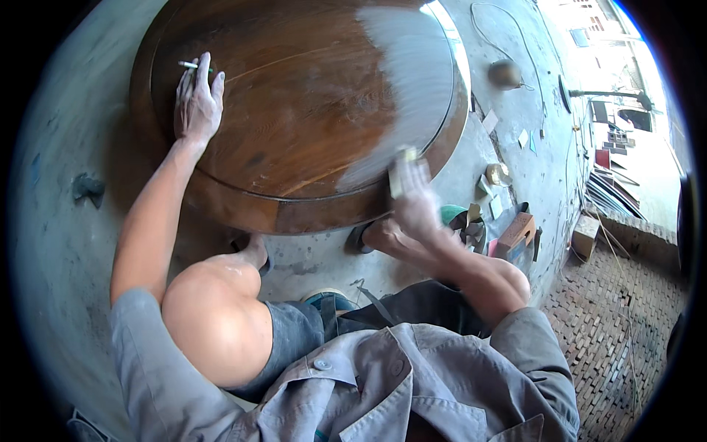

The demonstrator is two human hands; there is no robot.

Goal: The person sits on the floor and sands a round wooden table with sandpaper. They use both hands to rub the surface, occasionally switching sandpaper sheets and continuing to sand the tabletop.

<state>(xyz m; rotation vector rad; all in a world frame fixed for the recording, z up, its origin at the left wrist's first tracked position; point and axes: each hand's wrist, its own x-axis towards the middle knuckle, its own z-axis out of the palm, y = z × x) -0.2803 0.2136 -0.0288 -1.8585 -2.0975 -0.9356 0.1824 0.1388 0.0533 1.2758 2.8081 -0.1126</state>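
A large round brown wooden tabletop with a groove near its rim lies before me. Pale dust coats its right side. My left hand, whitened with dust, rests on the left part of the wood, a white cigarette pinched between its fingers. At the near right rim my right hand presses a pale yellowish sanding pad onto the surface. Motion blurs that hand, and its fingers partly cover the pad.
On the grey floor right of the tabletop lie a round brownish object, scattered paper pieces and an orange-brown box. A cord trails there. Brick paving spreads at lower right. My bent knees flank the near edge.
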